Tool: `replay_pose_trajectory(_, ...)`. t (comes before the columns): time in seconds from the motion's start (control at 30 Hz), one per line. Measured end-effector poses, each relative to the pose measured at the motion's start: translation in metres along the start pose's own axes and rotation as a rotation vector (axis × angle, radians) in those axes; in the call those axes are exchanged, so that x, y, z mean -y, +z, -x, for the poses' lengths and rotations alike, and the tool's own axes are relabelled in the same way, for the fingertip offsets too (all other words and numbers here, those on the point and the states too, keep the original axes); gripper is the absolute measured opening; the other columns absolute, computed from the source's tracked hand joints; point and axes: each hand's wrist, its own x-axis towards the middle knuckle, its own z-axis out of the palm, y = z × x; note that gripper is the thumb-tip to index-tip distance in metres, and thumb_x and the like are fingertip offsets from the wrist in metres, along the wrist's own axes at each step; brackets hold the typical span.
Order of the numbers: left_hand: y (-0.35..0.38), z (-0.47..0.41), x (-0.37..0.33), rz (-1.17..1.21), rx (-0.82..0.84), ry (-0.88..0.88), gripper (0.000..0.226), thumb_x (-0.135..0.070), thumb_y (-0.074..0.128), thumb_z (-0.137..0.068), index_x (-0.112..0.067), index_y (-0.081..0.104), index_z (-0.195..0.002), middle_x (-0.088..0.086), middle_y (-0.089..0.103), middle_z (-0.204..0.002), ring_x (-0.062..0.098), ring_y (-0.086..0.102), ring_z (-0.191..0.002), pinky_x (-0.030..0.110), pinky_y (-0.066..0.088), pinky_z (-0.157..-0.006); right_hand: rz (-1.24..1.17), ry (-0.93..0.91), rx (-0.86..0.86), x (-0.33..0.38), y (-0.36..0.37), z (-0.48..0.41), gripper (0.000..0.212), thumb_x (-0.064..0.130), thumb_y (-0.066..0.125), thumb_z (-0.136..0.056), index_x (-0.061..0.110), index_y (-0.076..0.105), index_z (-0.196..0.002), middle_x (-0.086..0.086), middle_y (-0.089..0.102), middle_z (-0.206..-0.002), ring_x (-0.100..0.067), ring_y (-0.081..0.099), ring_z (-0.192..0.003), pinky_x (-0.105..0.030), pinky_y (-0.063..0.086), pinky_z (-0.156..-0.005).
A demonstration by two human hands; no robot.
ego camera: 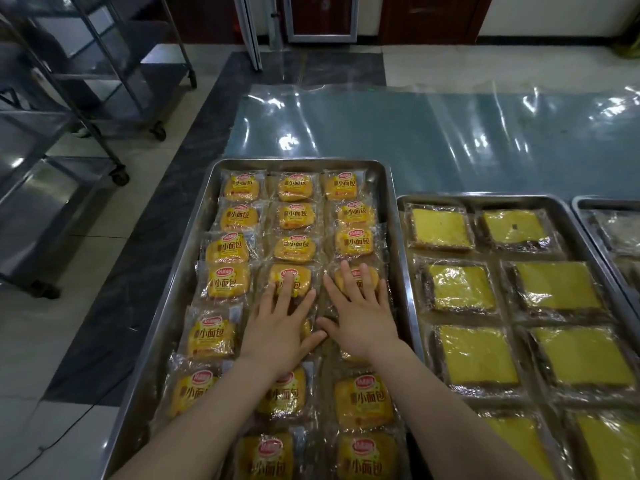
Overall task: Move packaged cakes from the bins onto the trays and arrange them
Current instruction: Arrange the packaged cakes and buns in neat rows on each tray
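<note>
Landmark: steel tray (pixel 166 306), the leftmost of three, with its long axis running away from the person.
Load: packaged cakes lie in three columns along that axis, labels up. No bin is in view.
Left hand (pixel 280 327): flat with fingers spread and straight, gripping nothing. The palm is on the tray's middle column and the fingertips rest on the middle-column cake (pixel 289 277).
Right hand (pixel 360 317): also flat and spread. The palm is on the tray's right column and the fingers lie over the right-column cake (pixel 371 271).
Hands to each other: side by side, with the thumbs almost meeting over the gap between those two columns.
Key relation: both touched cakes sit toward the tray's far end from the wrists, in line with the fingers, so a push would travel along the long axis.
Nearer hand: the left hand for the tray's left column, where the packs look slightly askew. The right hand for the column by the tray's right wall.
Judgement: this looks like the arranging step, squaring rows. The tray looks nearly full.
Risk: glossy wrappers may slide over one another.
Beside the tray, right: second tray (pixel 485 197) holding flat yellow cakes.
</note>
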Motion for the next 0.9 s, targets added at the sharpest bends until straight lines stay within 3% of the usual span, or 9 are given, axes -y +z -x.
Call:
replay_pose_trajectory(0.1,-0.005,-0.005,-0.001,-0.038,0.047,0.004,0.083,-0.081,0.025,-0.077,-0.045,-0.003,-0.147,0.005,-0.022,-0.156,0.036,-0.006,-0.142,0.051,0.012,-0.113,-0.02,0.003,-0.014,0.0,0.001,0.0,0.078,0.068,0.03,-0.091,0.037,-0.01,-0.15,0.006,-0.039,-0.148,-0.027,-0.039,-0.136,-0.052,-0.024,-0.107)
replay_pose_trajectory(0.2,-0.01,-0.009,-0.001,-0.041,0.096,0.01,0.085,-0.084,0.026,-0.074,-0.048,0.0,-0.146,0.006,-0.023,-0.156,0.038,-0.006,-0.141,0.053,0.011,-0.112,-0.049,-0.003,-0.009,0.001,-0.003,0.001,0.076,0.065,0.034,-0.091,0.039,-0.007,-0.15,0.006,-0.035,-0.15,-0.026,-0.036,-0.137,-0.051,-0.023,-0.107)
replay_pose_trajectory(0.3,-0.018,-0.013,0.0,-0.028,0.077,0.01,0.08,-0.083,0.021,-0.076,-0.048,0.002,-0.146,0.006,-0.009,-0.158,0.036,0.003,-0.14,0.052,0.016,-0.11,-0.258,0.026,-0.128,0.001,-0.011,0.003,0.06,0.047,0.043,-0.095,0.039,0.019,-0.149,0.008,-0.007,-0.16,-0.025,-0.02,-0.144,-0.046,-0.015,-0.112)
replay_pose_trajectory(0.4,-0.035,-0.022,0.002,-0.02,-0.153,0.048,0.064,-0.068,0.022,-0.086,-0.043,0.02,-0.144,0.007,0.024,-0.151,0.029,0.025,-0.132,0.046,0.029,-0.103,-0.41,0.086,-0.342,-0.002,-0.026,-0.005,0.043,0.029,0.045,-0.097,0.032,0.043,-0.14,0.006,0.019,-0.158,-0.02,-0.003,-0.147,-0.041,0.0,-0.119)
replay_pose_trajectory(0.5,-0.052,-0.049,0.008,0.095,-0.371,0.073,0.049,-0.047,0.035,-0.093,-0.031,0.038,-0.139,0.006,0.04,-0.14,0.026,0.034,-0.127,0.044,0.035,-0.102,-0.355,0.082,-0.389,-0.007,-0.042,-0.031,0.042,0.021,0.044,-0.098,0.024,0.045,-0.14,0.0,0.023,-0.158,-0.02,0.003,-0.147,-0.036,0.004,-0.119)
replay_pose_trajectory(0.57,-0.057,-0.068,0.011,0.163,-0.347,0.072,0.049,-0.043,0.037,-0.095,-0.032,0.031,-0.143,0.008,0.03,-0.149,0.028,0.023,-0.137,0.046,0.028,-0.109,-0.298,0.1,-0.344,-0.011,-0.05,-0.051,0.043,0.022,0.043,-0.099,0.026,0.041,-0.142,-0.002,0.019,-0.159,-0.024,0.002,-0.147,-0.036,0.003,-0.118)
replay_pose_trajectory(0.67,-0.046,-0.09,0.013,0.172,-0.127,0.036,0.057,-0.052,0.024,-0.097,-0.041,0.002,-0.148,0.005,-0.001,-0.159,0.03,-0.004,-0.144,0.047,0.005,-0.115,-0.258,0.14,-0.205,-0.014,-0.048,-0.068,0.046,0.031,0.037,-0.101,0.036,0.03,-0.147,-0.001,0.006,-0.161,-0.033,-0.005,-0.147,-0.048,0.005,-0.118)
replay_pose_trajectory(0.77,-0.031,-0.099,0.017,0.094,-0.006,0.068,0.065,-0.065,0.015,-0.091,-0.045,-0.02,-0.142,0.007,-0.028,-0.152,0.03,-0.028,-0.138,0.047,-0.016,-0.109,-0.206,0.139,-0.114,-0.013,-0.04,-0.072,0.048,0.041,0.036,-0.1,0.046,0.023,-0.147,0.0,-0.008,-0.161,-0.036,-0.013,-0.145,-0.052,0.001,-0.116)
replay_pose_trajectory(0.9,-0.027,-0.104,0.022,0.034,0.04,0.09,0.078,-0.077,0.014,-0.082,-0.045,-0.034,-0.134,0.008,-0.044,-0.142,0.032,-0.039,-0.131,0.048,-0.021,-0.106,-0.102,0.137,-0.031,-0.013,-0.04,-0.073,0.059,0.054,0.042,-0.094,0.048,0.016,-0.147,-0.003,-0.014,-0.16,-0.039,-0.013,-0.144,-0.057,0.006,-0.114)
